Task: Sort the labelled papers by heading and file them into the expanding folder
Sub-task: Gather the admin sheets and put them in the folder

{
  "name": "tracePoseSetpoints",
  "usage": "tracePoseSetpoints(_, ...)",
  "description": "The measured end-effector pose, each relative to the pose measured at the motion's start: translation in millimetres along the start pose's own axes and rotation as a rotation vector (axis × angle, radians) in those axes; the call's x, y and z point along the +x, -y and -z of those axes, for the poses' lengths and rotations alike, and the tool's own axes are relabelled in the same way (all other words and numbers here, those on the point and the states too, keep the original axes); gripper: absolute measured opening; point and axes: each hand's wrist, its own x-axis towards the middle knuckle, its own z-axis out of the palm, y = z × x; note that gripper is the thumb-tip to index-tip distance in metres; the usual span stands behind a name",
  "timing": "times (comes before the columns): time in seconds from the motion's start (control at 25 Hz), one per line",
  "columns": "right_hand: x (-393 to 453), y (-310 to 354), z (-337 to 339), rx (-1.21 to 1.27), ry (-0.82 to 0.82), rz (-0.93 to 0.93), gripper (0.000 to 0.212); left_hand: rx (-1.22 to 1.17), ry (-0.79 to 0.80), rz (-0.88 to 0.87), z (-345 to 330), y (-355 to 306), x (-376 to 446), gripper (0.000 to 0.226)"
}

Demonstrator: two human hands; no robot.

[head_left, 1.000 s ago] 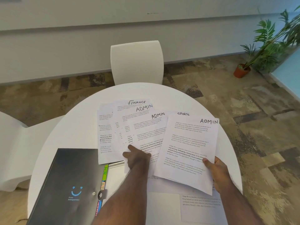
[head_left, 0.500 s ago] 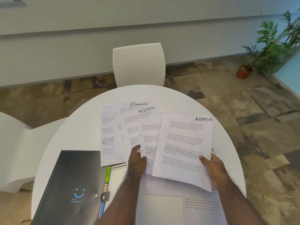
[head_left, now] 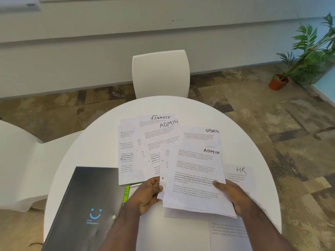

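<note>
- Where half a second ago the right hand alone held the top ADMIN sheet (head_left: 197, 178) and the left hand pressed on the fanned pile, both hands now grip a small stack with that sheet on top, at lower centre of the frame.
- The left hand (head_left: 146, 193) pinches the stack's left edge, thumb on top; the right hand (head_left: 231, 195) clamps the right edge, thumb on the print.
- A sheet headed SPORTS (head_left: 201, 135) now shows above the held stack, and a sheet headed HR (head_left: 240, 175) lies uncovered to its right.
- Further up the frame, the fanned papers (head_left: 137, 151) carry the handwritten headings FINANCE and ADMIN.
- The expanding folder (head_left: 87, 205) lies closed at lower left, black, with a blue smiley and small writing too blurred to read; a green tab reading HR (head_left: 126, 193) sticks out at its right edge, just beside the left wrist.
- Another printed sheet (head_left: 226, 230) lies at the lower right, partly under the right forearm.
- The round white table (head_left: 94, 145) has bare surface along its left and far rim; the HR sheet lies near the right rim.
- A white chair (head_left: 161, 73) stands past the far edge, and a potted plant (head_left: 278, 82) is on the floor at upper right.
</note>
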Motion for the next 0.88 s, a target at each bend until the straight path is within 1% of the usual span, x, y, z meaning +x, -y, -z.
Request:
tracePoseSetpoints(0.08, -1.5, -0.3, 1.1, -0.031, -0.016, 0.008, 0.026, 0.104, -0.007, 0.010, -2.9, -4.2, 0.4, 0.030)
tracePoseSetpoints(0.12, -1.1, -0.5, 2.3, -0.036, -0.039, 0.028, 0.026, 0.192, -0.063, -0.015, -5.2, -6.9, 2.3, 0.027)
tracePoseSetpoints(0.16, -0.7, -0.8, 3.5, -0.025, -0.060, 0.049, 0.026, 0.285, -0.184, -0.072, -7.5, -9.6, 6.4, 0.025)
tracePoseSetpoints(0.24, 0.3, -1.2, 7.1, 0.027, -0.097, 0.086, 0.026, 0.483, -0.588, -0.241, -11.2, -17.1, 17.0, 0.026)
tracePoseSetpoints(0.28, 0.4, -2.2, 9.4, 0.048, -0.115, 0.104, 0.025, 0.597, -0.750, -0.293, -12.8, -20.6, 22.0, 0.029)
tracePoseSetpoints(0.32, 0.5, -3.5, 11.8, 0.057, -0.131, 0.122, 0.026, 0.695, -0.826, -0.288, -14.7, -23.5, 26.7, 0.034)
tracePoseSetpoints(0.4, 1.4, -6.3, 14.7, 0.052, -0.151, 0.151, 0.027, 0.825, -0.837, -0.136, -20.0, -28.0, 36.6, 0.045)
tracePoseSetpoints(0.44, 2.4, -7.4, 14.8, 0.041, -0.157, 0.161, 0.028, 0.881, -0.831, -0.055, -23.3, -29.8, 40.7, 0.047)
tracePoseSetpoints(0.48, 3.2, -8.4, 14.6, 0.021, -0.165, 0.166, 0.027, 0.930, -0.831, 0.006, -26.9, -31.5, 44.3, 0.046)
tracePoseSetpoints(0.56, 4.2, -9.4, 13.1, -0.032, -0.188, 0.169, 0.025, 0.957, -0.838, 0.081, -33.9, -34.0, 50.4, 0.043)
tracePoseSetpoints(0.64, 5.4, -10.8, 12.0, -0.049, -0.206, 0.168, 0.023, 0.968, -0.857, 0.097, -38.3, -33.4, 55.6, 0.050)
tracePoseSetpoints(0.76, 5.1, -11.7, 10.9, -0.045, -0.220, 0.184, 0.021, 0.963, -0.872, 0.111, -43.2, -35.8, 61.5, 0.073)
tracePoseSetpoints(0.88, 6.2, -13.4, 11.8, -0.060, -0.225, 0.207, 0.023, 0.937, -0.894, 0.120, -45.6, -40.2, 67.6, 0.081)
